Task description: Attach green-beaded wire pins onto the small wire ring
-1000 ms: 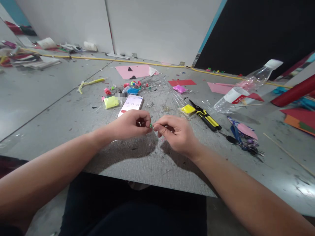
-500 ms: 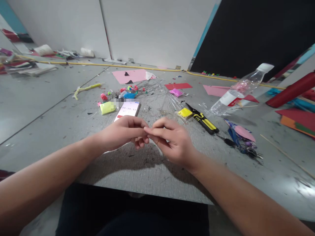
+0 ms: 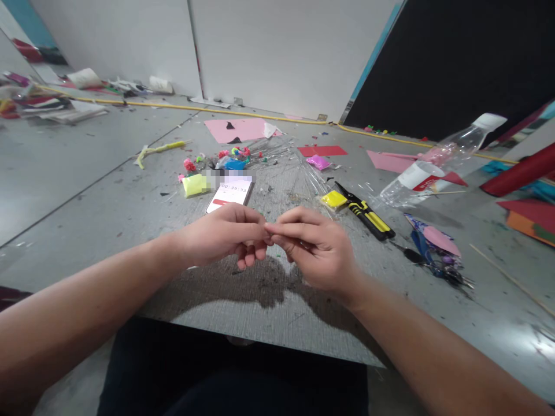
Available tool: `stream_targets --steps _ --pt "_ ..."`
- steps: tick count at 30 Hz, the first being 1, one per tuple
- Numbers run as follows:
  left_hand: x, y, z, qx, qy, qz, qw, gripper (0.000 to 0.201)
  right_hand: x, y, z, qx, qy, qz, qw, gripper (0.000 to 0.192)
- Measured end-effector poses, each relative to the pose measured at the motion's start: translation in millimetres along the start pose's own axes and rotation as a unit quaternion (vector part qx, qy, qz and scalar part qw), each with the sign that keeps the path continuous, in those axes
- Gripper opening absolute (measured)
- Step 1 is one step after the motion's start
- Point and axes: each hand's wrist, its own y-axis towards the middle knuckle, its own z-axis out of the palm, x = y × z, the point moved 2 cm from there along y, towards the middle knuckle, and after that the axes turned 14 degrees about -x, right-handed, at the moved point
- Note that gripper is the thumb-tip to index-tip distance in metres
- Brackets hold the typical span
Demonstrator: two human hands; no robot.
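The only readable text stands on the phone [image 3: 229, 193] lying on the table just above the middle of the frame: its lit screen shows a timer reading about 00:39:33, though the last digits are small. The red-and-white label on the clear bottle [image 3: 437, 164] at right is too blurred to read.

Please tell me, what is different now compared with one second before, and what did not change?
A second ago a small green bit showed between the fingertips; now the left hand and right hand press their fingertips together over it, so it is hidden. Both hands sit slightly lower over the table. The phone, yellow cutters and bottle stayed where they were.
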Motion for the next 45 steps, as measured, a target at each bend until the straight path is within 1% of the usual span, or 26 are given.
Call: stream_targets --steps 6,8,11,15,20,22,27,32,36,38,39,40,42,43,45 --pt "-1.0 -2.4 0.1 0.002 0.060 0.031 0.998 0.020 -4.7 -1.5 0.3 -0.021 0.058 0.102 0.993 0.015" --pt "-1.6 -3.1 0.4 0.009 0.084 0.045 0.995 0.023 -6.5 -1.5 1.3 -0.027 0.088 0.145 0.985 0.011" --pt "-2.5 -4.3 0.2 0.018 0.112 0.055 0.992 0.022 -6.7 -1.0 3.3 -0.028 0.132 0.197 0.971 0.011" --pt "-3.2 -6.3 -0.9 0.021 0.143 0.066 0.987 0.020 -5.2 -0.7 4.3 -0.022 0.154 0.227 0.961 0.013" --pt "-4.2 -8.1 0.1 0.016 0.192 0.106 0.976 0.020 -5.4 -1.8 4.2 -0.014 0.154 0.248 0.956 0.014" --pt "-4.8 -8.9 1.0 0.013 0.204 0.111 0.973 0.020 -4.9 -1.9 4.6 -0.011 0.161 0.260 0.952 0.014" --pt "-5.6 -10.7 1.2 -0.001 0.234 0.101 0.967 0.016 -8.0 -3.2 6.6 0.003 0.199 0.322 0.926 0.015" --pt "-5.2 -8.7 1.1 -0.001 0.220 0.103 0.970 0.015 -19.4 -6.2 8.4 0.000 0.255 0.370 0.893 0.019" --pt "-5.8 -4.8 0.0 -0.004 0.235 0.122 0.964 0.013 -24.2 -6.3 7.7 0.002 0.265 0.372 0.890 0.021" --pt "-6.2 -1.4 -2.4 -0.030 0.271 0.169 0.947 0.013 -26.3 -5.2 6.0 -0.008 0.255 0.373 0.892 0.021" --pt "-6.2 0.8 -4.0 -0.053 0.303 0.206 0.929 0.014 -28.1 -4.4 4.6 -0.019 0.247 0.373 0.894 0.022" --pt "-5.9 3.3 -5.8 -0.078 0.344 0.246 0.903 0.014 -30.6 -3.3 2.8 -0.033 0.235 0.373 0.897 0.022" --pt "-3.5 9.2 -9.1 -0.116 0.436 0.313 0.836 0.011 -37.5 -0.5 -2.3 -0.070 0.205 0.362 0.906 0.025" --pt "-1.3 12.6 -10.4 -0.119 0.475 0.328 0.808 0.010 -41.7 0.9 -5.0 -0.084 0.184 0.357 0.912 0.026" --pt "3.0 18.9 -12.4 -0.112 0.523 0.351 0.769 0.010 -50.2 3.1 -10.3 -0.109 0.141 0.347 0.921 0.032"
